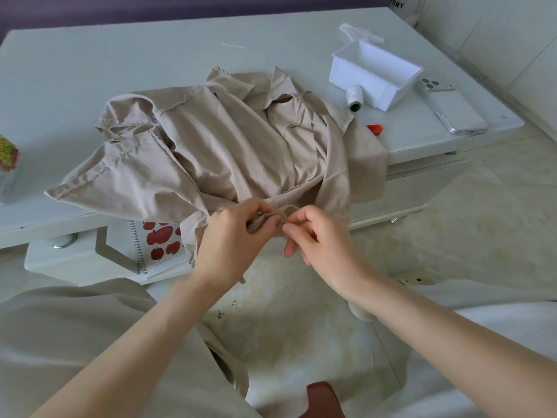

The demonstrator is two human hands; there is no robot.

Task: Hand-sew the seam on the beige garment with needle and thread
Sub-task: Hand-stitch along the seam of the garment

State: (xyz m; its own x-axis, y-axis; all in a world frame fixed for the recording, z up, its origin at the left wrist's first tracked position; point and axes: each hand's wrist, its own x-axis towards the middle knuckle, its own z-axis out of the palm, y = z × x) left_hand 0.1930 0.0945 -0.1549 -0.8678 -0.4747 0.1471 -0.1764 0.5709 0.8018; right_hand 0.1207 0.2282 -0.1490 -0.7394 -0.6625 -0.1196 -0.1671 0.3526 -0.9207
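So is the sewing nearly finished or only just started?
Under way, I think. Done: the thread spool is out on the table. In hand: the left hand grips the near edge of the beige garment while the right hand pinches the needle there. Left: the stitches are too small to see, so I can't tell how much seam remains.

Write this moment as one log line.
step: stitching seam | left hand: grips beige garment edge | right hand: pinches needle | thread spool: lying on table
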